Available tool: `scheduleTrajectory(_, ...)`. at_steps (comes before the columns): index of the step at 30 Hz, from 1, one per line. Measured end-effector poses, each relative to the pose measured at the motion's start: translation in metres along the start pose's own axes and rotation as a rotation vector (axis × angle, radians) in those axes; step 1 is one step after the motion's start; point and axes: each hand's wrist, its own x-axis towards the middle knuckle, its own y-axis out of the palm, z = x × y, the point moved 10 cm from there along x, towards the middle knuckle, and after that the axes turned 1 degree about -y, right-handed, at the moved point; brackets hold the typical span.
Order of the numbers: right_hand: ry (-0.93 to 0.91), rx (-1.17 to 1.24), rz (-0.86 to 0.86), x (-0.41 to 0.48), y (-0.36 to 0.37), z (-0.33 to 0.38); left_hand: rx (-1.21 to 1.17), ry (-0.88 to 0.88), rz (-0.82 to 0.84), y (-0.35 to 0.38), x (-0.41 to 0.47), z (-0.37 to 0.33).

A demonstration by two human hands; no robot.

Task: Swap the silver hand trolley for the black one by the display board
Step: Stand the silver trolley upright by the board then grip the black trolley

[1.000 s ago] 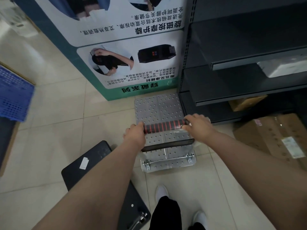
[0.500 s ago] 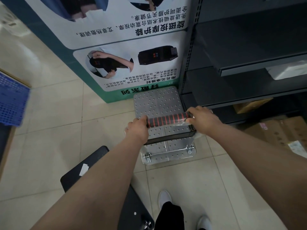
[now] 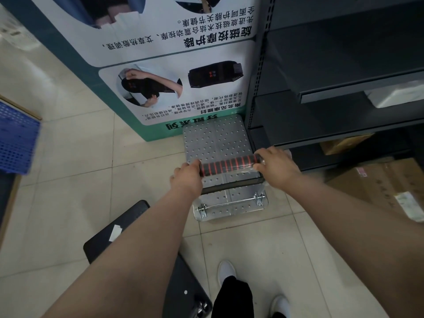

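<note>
The silver hand trolley (image 3: pixel 215 138) has a studded metal deck and stands on the tiled floor, its far edge against the foot of the display board (image 3: pixel 174 65). Its handle (image 3: pixel 229 165) is wrapped in black foam with red rings. My left hand (image 3: pixel 187 177) grips the handle's left end and my right hand (image 3: pixel 274 165) grips its right end. The black hand trolley (image 3: pixel 128 228) lies flat on the floor at my lower left, partly hidden under my left forearm.
Dark metal shelving (image 3: pixel 332 88) rises directly to the right of the silver trolley. Cardboard boxes (image 3: pixel 376 187) sit on the floor at the right. A blue plastic crate (image 3: pixel 16 143) is at the left edge. My white shoes (image 3: pixel 227 269) are behind the trolley.
The silver trolley has rolled forward with both hands on its handle, until its far edge reached the foot of the display board. The black trolley stayed where it was.
</note>
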Motion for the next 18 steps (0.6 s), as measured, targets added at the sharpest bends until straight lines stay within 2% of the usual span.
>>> scheduleTrajectory(5, -0.034, 0.060, -0.007, -0.018, 0.006, -0.002, -0.068, 0.017, -0.027, 0.000, -0.019, 0.000)
scheduleTrajectory(14, -0.171, 0.019, -0.053, -0.079, -0.005, 0.011, -0.036, 0.023, -0.145, -0.027, -0.084, -0.025)
scheduleTrajectory(18, -0.251, -0.019, -0.037, -0.121, -0.007, 0.017, 0.055, -0.012, -0.103, -0.022, -0.129, -0.035)
